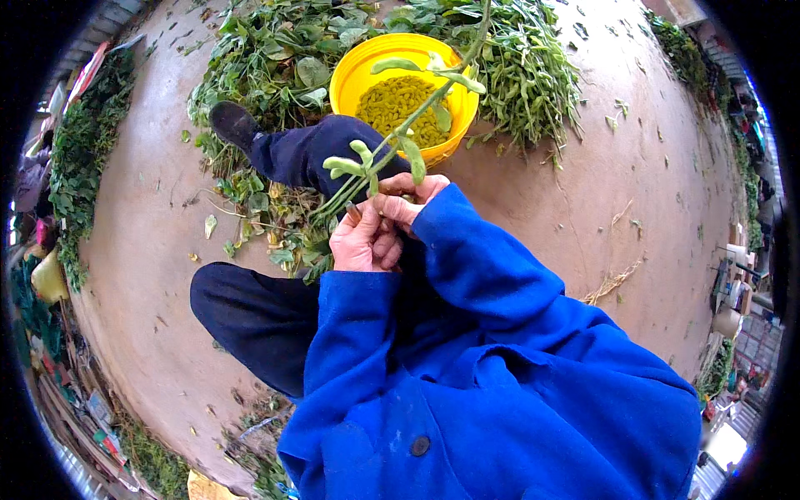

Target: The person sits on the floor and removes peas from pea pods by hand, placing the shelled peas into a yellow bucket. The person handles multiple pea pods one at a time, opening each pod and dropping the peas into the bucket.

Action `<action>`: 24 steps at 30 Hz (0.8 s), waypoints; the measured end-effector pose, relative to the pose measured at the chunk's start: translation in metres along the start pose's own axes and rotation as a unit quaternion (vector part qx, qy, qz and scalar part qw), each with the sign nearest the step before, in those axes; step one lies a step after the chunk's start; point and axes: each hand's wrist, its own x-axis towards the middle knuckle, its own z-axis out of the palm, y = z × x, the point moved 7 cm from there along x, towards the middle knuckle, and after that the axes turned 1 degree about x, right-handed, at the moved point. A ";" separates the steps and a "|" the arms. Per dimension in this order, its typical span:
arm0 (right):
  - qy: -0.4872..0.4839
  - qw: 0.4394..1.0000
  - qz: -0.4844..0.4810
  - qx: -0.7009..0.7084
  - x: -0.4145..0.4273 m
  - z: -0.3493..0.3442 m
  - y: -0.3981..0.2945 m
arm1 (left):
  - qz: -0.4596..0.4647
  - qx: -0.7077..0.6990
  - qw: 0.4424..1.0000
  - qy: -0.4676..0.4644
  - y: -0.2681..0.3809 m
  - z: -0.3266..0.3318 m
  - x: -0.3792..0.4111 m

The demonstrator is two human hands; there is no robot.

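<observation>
My left hand [367, 242] is curled in front of my lap, with the end of a small brown cylinder [354, 213] showing between thumb and forefinger; I cannot tell what it is. Touching its fingertips, my right hand [414, 197] pinches at the lower part of a green soybean stalk [417, 112], and a bit of green shows between the fingers. Plump pods [345, 165] hang on the stalk, which slants up past the top of the view. Behind it stands a yellow bucket [347, 62] partly filled with picked green pods [390, 103]. The fingers hide part of the grip.
Leafy cut plants [269, 69] lie heaped left of the bucket, and pod-laden stalks [528, 75] to its right. My bent knee [356, 147] is close against the bucket. Fallen leaves [210, 226] and dry straw [612, 284] are scattered over the concrete floor [525, 187]. More greenery [87, 156] lines the left side.
</observation>
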 end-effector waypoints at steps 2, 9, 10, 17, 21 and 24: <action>-0.001 0.998 0.051 0.041 0.000 -0.001 0.008 | -0.002 -0.011 1.000 0.001 0.000 0.000 0.002; 0.032 0.995 0.048 0.076 0.001 -0.002 0.012 | 0.131 0.359 0.919 0.100 0.031 -0.002 -0.007; 0.026 0.996 0.050 0.071 0.000 -0.001 0.010 | 0.266 0.441 0.851 0.099 0.053 0.012 -0.011; -0.010 0.995 0.042 0.090 -0.003 0.000 0.008 | 0.220 0.438 0.864 0.119 0.101 0.011 0.029; -0.050 0.995 0.054 0.063 -0.006 -0.003 0.005 | 0.225 0.456 0.857 0.084 0.102 0.017 0.033; -0.021 0.997 0.079 0.013 -0.018 -0.008 0.002 | 0.249 0.445 0.856 0.085 0.100 0.016 0.026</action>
